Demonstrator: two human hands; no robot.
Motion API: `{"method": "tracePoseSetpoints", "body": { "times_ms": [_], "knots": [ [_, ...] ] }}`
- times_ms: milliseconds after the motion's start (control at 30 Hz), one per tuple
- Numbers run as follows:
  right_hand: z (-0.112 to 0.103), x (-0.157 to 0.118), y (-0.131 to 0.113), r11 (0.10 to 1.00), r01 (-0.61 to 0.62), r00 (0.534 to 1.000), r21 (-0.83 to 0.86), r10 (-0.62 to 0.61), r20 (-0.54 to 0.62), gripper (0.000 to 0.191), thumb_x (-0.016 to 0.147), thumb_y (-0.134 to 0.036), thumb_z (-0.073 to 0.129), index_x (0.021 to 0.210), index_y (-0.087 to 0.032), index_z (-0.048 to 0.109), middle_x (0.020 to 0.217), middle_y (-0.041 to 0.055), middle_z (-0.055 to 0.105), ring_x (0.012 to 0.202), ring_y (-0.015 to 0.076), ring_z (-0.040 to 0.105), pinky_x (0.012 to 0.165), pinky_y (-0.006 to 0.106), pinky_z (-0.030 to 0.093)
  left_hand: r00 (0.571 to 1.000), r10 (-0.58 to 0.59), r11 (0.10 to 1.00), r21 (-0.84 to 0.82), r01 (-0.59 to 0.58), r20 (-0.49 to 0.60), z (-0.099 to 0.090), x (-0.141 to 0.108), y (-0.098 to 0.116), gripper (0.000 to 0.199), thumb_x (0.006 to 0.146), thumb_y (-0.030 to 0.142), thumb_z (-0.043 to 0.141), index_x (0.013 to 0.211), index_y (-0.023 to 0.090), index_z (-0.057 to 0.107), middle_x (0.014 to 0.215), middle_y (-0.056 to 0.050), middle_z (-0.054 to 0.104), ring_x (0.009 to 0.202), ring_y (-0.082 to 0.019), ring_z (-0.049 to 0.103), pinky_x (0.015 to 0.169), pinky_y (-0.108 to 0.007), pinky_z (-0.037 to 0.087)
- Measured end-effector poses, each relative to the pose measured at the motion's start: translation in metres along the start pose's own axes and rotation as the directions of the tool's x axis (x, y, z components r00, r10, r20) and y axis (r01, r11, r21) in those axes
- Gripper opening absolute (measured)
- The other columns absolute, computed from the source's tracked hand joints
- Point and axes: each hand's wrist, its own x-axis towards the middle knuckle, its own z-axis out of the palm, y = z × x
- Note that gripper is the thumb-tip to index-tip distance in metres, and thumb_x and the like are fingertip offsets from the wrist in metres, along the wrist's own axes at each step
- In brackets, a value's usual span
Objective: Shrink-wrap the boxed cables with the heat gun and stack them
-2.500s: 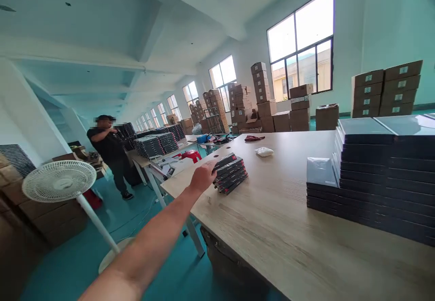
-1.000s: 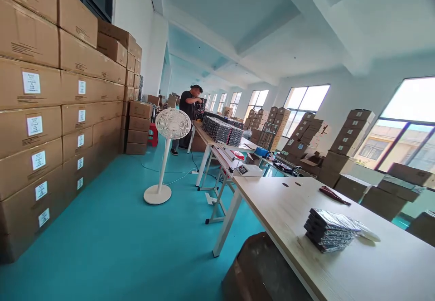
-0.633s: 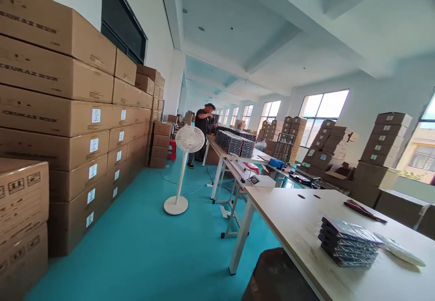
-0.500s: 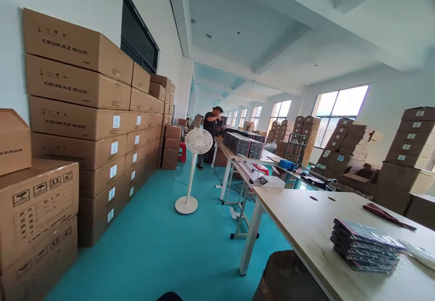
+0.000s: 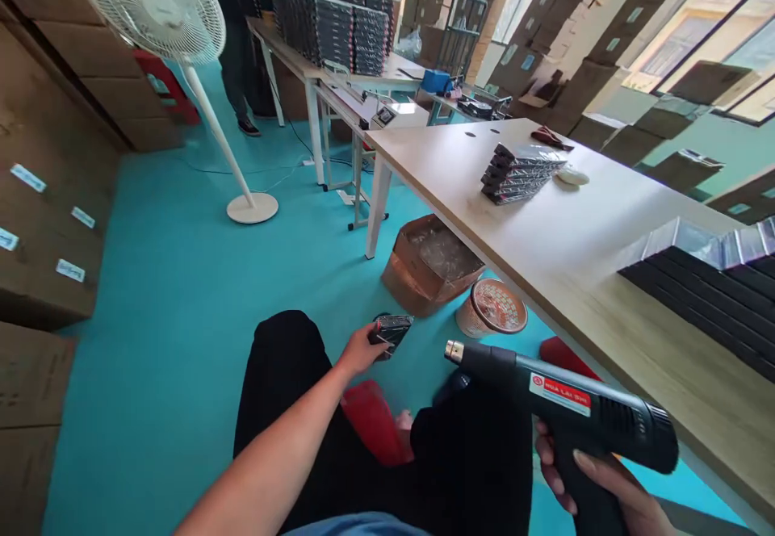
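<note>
My left hand [image 5: 362, 349] is closed around the end of a small dark box in shiny clear film [image 5: 392, 329], held low over the floor beyond my knees. In my right hand [image 5: 596, 471] is a black heat gun [image 5: 560, 395] with a red and white label, gripped by its handle. Its metal nozzle points left, toward the wrapped box but apart from it. On the white table [image 5: 448, 165] stands a stack of film-wrapped dark boxes [image 5: 521, 173]. A longer row of black boxes with loose clear film [image 5: 702, 294] lies at the table's right.
Below the table are a carton of crumpled clear film [image 5: 424, 265] and a waste basket [image 5: 492, 307]. A white standing fan [image 5: 253, 207] is ahead on the left, near piled cartons [image 5: 48, 221]. Another person [image 5: 233, 52] stands behind the fan.
The view has tilted down and swung right. Both my hands, the heat gun and the wrapped box now show; none of them was in view before.
</note>
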Motion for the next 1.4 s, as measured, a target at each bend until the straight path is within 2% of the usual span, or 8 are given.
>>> {"method": "tracePoseSetpoints", "body": {
  "times_ms": [67,167,300,433,633,767,1067,1400],
  "knots": [
    [0.013,-0.005,-0.013,0.997,-0.032,0.999,0.070,0.035,-0.041,0.041,0.076,-0.047,0.081,0.107,-0.020,0.076,0.088,0.0104,0.071,0.069,0.0245,0.065,0.052,0.034,0.049,0.998,0.017,0.995,0.099,-0.023,0.063,0.006,0.001,-0.005,0.048,0.070,0.034,0.086,0.111,0.015,0.071,0.091,-0.008,0.077,0.084,-0.024,0.073,0.076,-0.039,0.060],
    [0.036,-0.003,-0.033,0.998,-0.040,0.998,0.053,0.042,-0.048,0.041,0.074,-0.043,0.085,0.105,-0.018,0.077,0.086,0.0095,0.072,0.067,0.0222,0.064,0.053,0.032,0.047,0.987,0.096,0.959,0.253,-0.126,0.126,0.011,0.001,-0.006,0.038,0.071,0.034,0.084,0.104,0.016,0.074,0.095,-0.007,0.078,0.092,-0.025,0.071,0.081,-0.037,0.058],
    [0.051,0.003,-0.050,0.999,-0.048,0.997,-0.012,0.048,-0.053,0.038,0.074,-0.040,0.086,0.102,-0.016,0.077,0.085,0.0099,0.073,0.068,0.0227,0.065,0.053,0.032,0.047,0.966,0.105,0.939,0.297,-0.174,0.234,0.012,0.004,-0.007,0.035,0.072,0.035,0.082,0.100,0.015,0.075,0.091,-0.006,0.077,0.089,-0.025,0.071,0.080,-0.035,0.056],
    [0.052,0.006,-0.058,0.996,-0.069,0.996,-0.052,0.066,-0.060,0.037,0.074,-0.039,0.087,0.101,-0.016,0.077,0.086,0.0099,0.073,0.067,0.0220,0.065,0.054,0.032,0.047,0.947,0.082,0.949,0.264,-0.169,0.311,0.011,0.008,-0.012,0.036,0.072,0.036,0.082,0.100,0.014,0.076,0.088,-0.007,0.077,0.084,-0.025,0.070,0.077,-0.035,0.055],
    [0.054,0.010,-0.066,0.983,-0.131,0.990,-0.132,0.122,-0.074,0.038,0.073,-0.039,0.088,0.100,-0.014,0.076,0.084,0.0097,0.074,0.068,0.0214,0.065,0.054,0.031,0.048,0.937,0.072,0.950,0.263,-0.169,0.342,0.009,0.011,-0.021,0.039,0.071,0.038,0.082,0.104,0.017,0.078,0.086,-0.006,0.076,0.083,-0.025,0.070,0.074,-0.034,0.054],
    [0.056,0.013,-0.064,0.982,-0.149,0.988,-0.118,0.142,-0.068,0.039,0.072,-0.038,0.089,0.100,-0.014,0.077,0.084,0.0095,0.074,0.068,0.0204,0.065,0.053,0.030,0.048,0.929,0.079,0.943,0.275,-0.187,0.360,0.010,0.013,-0.025,0.038,0.072,0.040,0.082,0.102,0.018,0.078,0.081,-0.005,0.075,0.080,-0.025,0.069,0.072,-0.033,0.052],
    [0.070,0.035,-0.051,0.982,-0.142,0.986,-0.126,0.151,0.066,0.039,0.073,-0.039,0.088,0.101,-0.015,0.075,0.086,0.0081,0.074,0.068,0.0187,0.066,0.055,0.029,0.051,0.920,0.078,0.886,0.397,-0.241,0.385,0.010,0.015,-0.026,0.026,0.070,0.040,0.082,0.086,0.020,0.077,0.078,-0.003,0.071,0.077,-0.023,0.066,0.071,-0.032,0.046],
    [0.039,0.031,-0.047,0.986,-0.135,0.991,-0.100,0.134,-0.012,0.040,0.072,-0.038,0.089,0.101,-0.014,0.077,0.085,0.0088,0.074,0.067,0.0190,0.067,0.052,0.027,0.051,0.928,0.046,0.957,0.250,-0.147,0.370,0.010,0.007,-0.015,0.030,0.067,0.036,0.085,0.091,0.020,0.079,0.081,-0.004,0.075,0.085,-0.027,0.070,0.074,-0.034,0.052]
  ]
}}
